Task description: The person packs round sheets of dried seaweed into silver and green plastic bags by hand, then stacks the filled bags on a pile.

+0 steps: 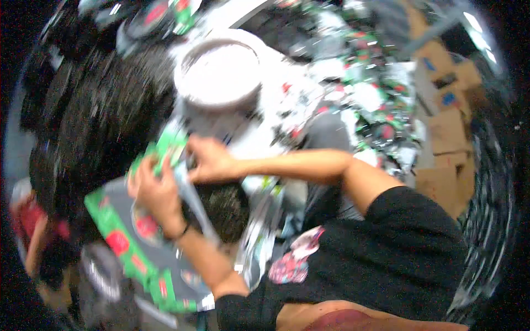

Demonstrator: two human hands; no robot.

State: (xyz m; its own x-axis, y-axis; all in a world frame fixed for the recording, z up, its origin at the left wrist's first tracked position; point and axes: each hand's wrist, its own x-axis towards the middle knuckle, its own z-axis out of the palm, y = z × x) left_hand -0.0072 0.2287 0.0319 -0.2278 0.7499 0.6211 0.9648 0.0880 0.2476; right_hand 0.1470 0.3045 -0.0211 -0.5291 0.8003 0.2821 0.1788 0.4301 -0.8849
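Note:
A printed plastic bag (107, 223), green and grey with red patches, hangs at the left. Near its upper edge, the fingers of my left hand (157, 190) are curled over the green plastic. Close beside it, my right hand (212, 160) is closed with thumb and fingers at the same edge, gripping the bag. The bag's opening cannot be made out through the motion blur. Just beyond my hands stands a round white tub (179, 77) with bright white contents or a bright inner surface.
A dark, blurred heap (99, 110) fills the left side. Many green, red and silver packets (381, 110) lie piled at the right, with cardboard boxes (450, 132) behind them. Another person in red (41, 220) is at the far left. A white surface (281, 71) lies around the tub.

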